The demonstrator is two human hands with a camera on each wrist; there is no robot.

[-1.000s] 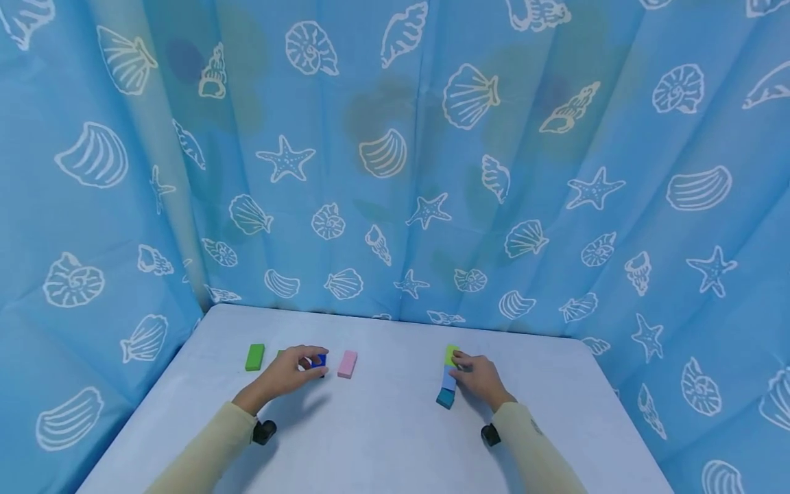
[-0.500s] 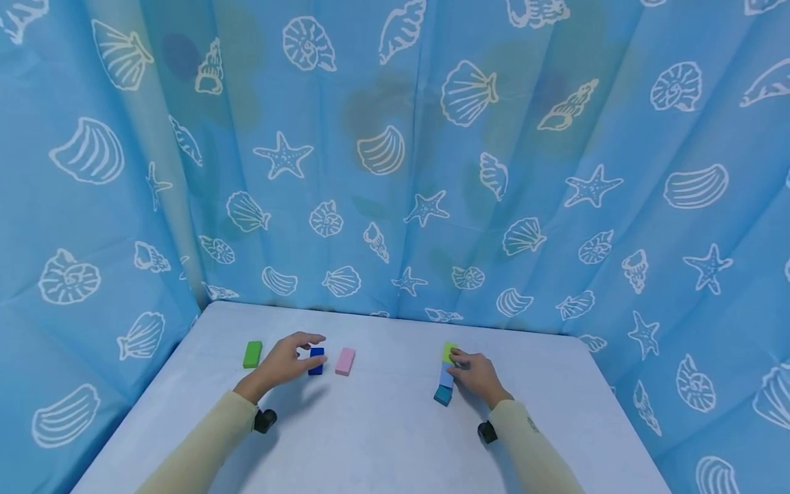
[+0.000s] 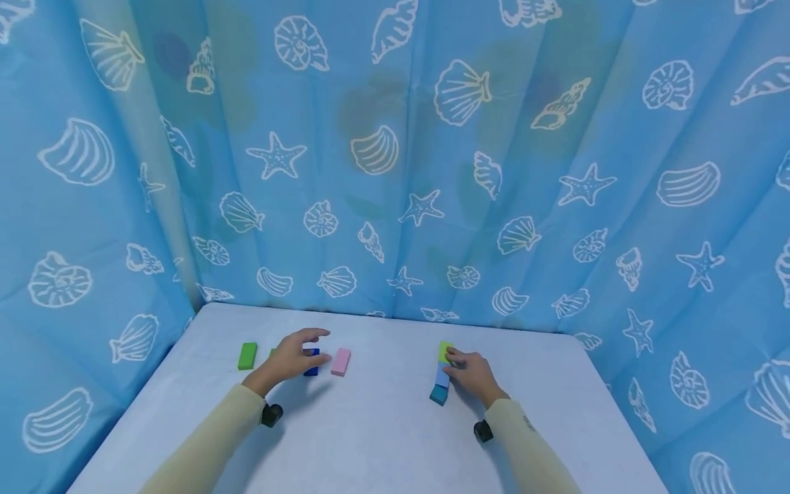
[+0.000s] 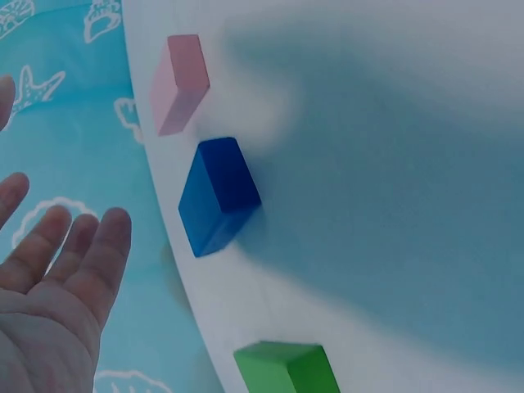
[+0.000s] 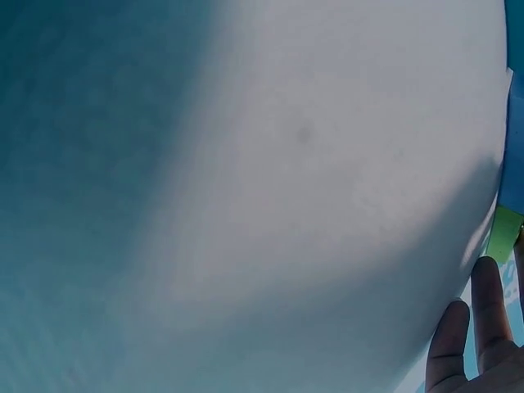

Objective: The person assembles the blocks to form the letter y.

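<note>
My left hand (image 3: 289,358) is held over a dark blue block (image 4: 217,196), thumb and fingers spread apart. In the left wrist view the fingers (image 4: 102,262) stay apart from that block. A pink block (image 3: 341,362) lies just to its right. On the right, a lime block (image 3: 446,348), a light blue block (image 3: 441,377) and a teal block (image 3: 439,395) form a row, the teal one slightly angled. My right hand (image 3: 478,376) touches the row from its right side, index fingertip at the lime block and thumb at the light blue one. I cannot tell whether it pinches either.
A green block (image 3: 247,356) lies at the left of the white table (image 3: 382,425). Another green block (image 4: 295,368) is mostly hidden behind my left hand in the head view. Blue shell-print curtains (image 3: 395,171) hang along the back and sides.
My left thumb and fingers have opened away from the dark blue block, which stays on the table. The right hand keeps its place at the row. The head view has shifted slightly.
</note>
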